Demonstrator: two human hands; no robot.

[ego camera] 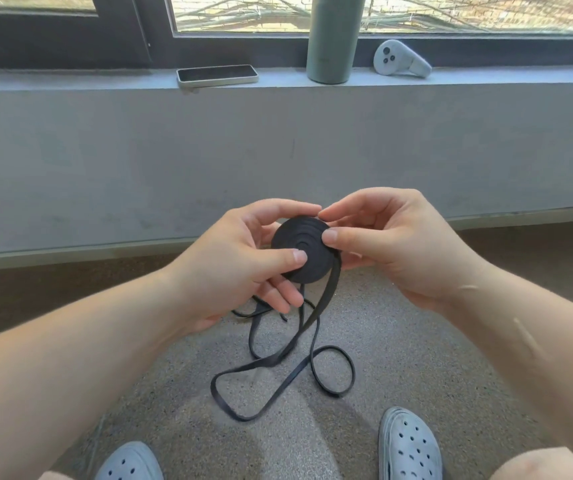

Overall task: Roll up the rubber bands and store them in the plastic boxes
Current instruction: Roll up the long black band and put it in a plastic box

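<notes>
Above the speckled grey floor (399,327), the left hand (243,261) pinches the round coil of flat black rubber band (307,252), thumb on its face, likely so it cannot spring open, while the right hand (395,251) grips the rim to feed in the loose tail (278,362) looping below.

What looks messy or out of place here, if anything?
Only the band's loose tail, sprawled in crossing loops on the floor below the neat coil that the left hand and right hand hold.

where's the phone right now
In the head view, the phone lies flat on the window ledge, upper centre, just left of the green bottle.
</notes>
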